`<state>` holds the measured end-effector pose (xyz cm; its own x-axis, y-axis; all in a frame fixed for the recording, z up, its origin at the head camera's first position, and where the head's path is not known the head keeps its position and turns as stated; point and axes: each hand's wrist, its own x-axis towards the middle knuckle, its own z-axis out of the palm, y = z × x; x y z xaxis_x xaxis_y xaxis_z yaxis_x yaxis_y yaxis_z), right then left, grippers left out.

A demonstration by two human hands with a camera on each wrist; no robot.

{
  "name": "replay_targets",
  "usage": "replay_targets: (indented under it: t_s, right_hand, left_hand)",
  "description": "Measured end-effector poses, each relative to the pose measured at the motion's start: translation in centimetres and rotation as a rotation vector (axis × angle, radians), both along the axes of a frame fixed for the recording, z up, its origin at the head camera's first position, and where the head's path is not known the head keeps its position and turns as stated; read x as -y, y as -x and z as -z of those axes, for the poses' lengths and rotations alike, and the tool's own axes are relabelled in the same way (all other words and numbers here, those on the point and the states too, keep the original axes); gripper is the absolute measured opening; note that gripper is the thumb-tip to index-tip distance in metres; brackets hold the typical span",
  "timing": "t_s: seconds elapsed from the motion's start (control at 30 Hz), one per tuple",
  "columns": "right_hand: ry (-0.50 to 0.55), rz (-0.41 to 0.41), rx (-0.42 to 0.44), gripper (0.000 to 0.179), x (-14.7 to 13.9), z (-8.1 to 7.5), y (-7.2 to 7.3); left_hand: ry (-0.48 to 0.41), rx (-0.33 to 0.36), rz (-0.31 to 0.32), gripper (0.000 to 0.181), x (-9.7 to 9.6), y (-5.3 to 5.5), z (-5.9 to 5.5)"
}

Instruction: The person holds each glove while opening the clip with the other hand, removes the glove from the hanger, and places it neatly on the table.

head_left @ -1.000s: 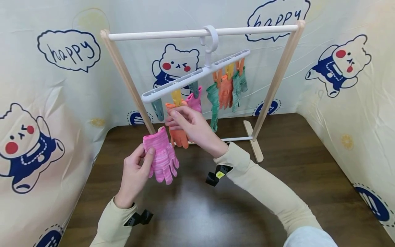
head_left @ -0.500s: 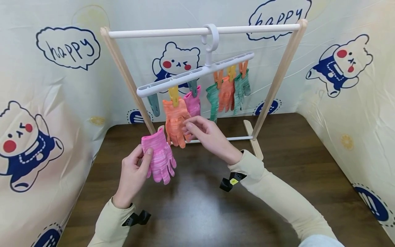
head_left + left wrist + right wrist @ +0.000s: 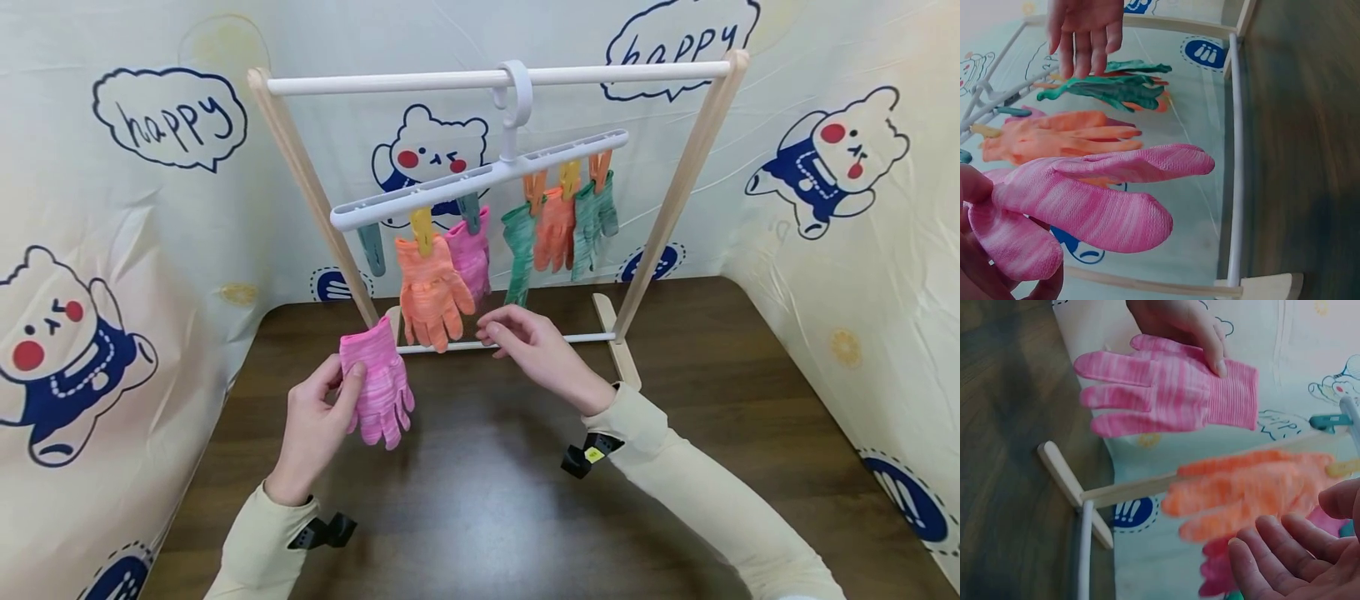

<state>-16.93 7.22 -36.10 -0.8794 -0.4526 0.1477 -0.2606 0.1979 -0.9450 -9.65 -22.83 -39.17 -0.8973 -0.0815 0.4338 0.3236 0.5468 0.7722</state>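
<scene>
My left hand (image 3: 318, 421) pinches a pink striped glove (image 3: 377, 383) near its cuff, thumb on the front, the glove's fingers pointing down. To its right my right hand (image 3: 536, 350) hovers with relaxed fingers and holds nothing. Between and behind them an orange glove (image 3: 431, 296) hangs from a yellow clip (image 3: 422, 232) on the white hanger (image 3: 450, 190). At the hanger's left end a teal clip (image 3: 372, 249) hangs with nothing in it. Another pink glove (image 3: 470, 254) hangs from a second teal clip (image 3: 469, 213), partly behind the orange one.
The hanger hooks over the white rod (image 3: 390, 82) of a wooden rack (image 3: 678, 200). Green gloves (image 3: 519, 250) and an orange glove (image 3: 555, 229) hang on its right half. Below lies a dark wooden table (image 3: 480, 500), with a printed cloth (image 3: 172, 275) around it.
My right hand has let go of the hanging orange glove and drawn back to the right and down. The hanger has turned slightly. My left hand has shifted a little left with the pink glove.
</scene>
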Motion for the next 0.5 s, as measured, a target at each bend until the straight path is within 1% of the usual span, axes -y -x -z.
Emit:
replay_targets:
  t_s: [0.23,0.5]
  right_hand:
    - [-0.024,0.012,0.025,0.029,-1.4,1.3,-0.1]
    - [-0.041,0.018,0.041,0.029,-2.9,2.5,-0.1]
  left_hand:
    - [0.068,0.021,-0.044,0.011,1.1,0.1,0.7]
    - [0.098,0.061,-0.071,0.014,2.4,0.4,1.6]
